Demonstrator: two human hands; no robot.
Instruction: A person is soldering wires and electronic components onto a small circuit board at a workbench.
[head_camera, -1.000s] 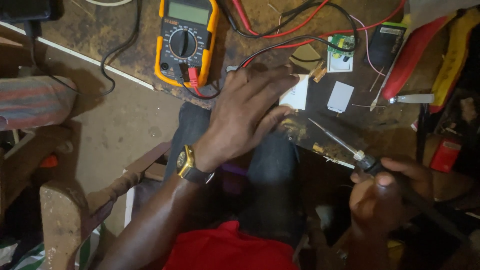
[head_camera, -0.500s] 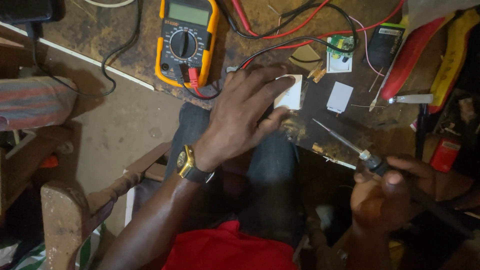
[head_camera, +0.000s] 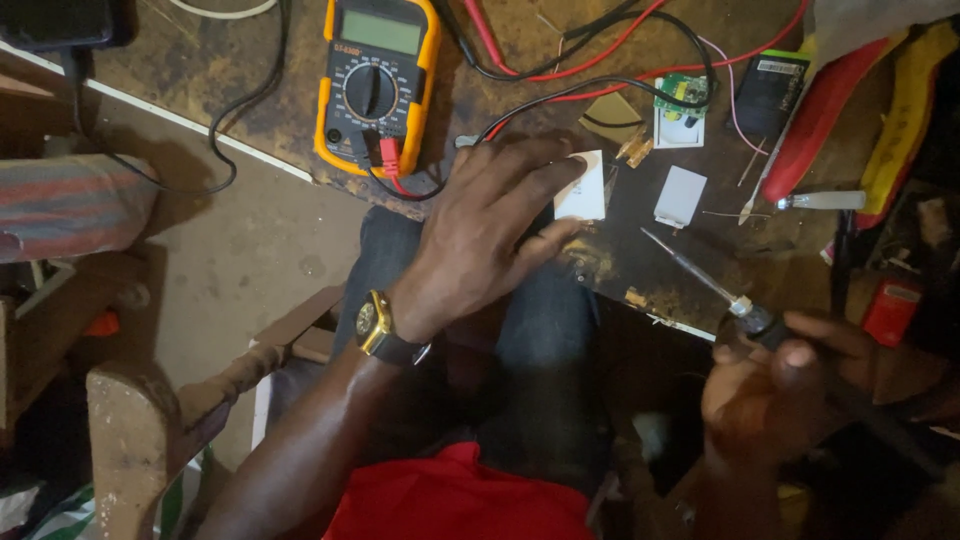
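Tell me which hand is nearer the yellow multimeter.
Left. The left hand rests just below-right of the yellow multimeter; the right hand, holding the soldering iron, is far off right.

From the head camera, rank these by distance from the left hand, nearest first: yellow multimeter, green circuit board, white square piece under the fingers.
1. White square piece: touching the left hand fingertips.
2. Yellow multimeter: up-left on the bench.
3. Green circuit board: up-right, among red wires.

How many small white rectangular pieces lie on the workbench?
3: one white piece under the left hand's fingertips, one right of it, one beneath the green circuit board. Others may be hidden.
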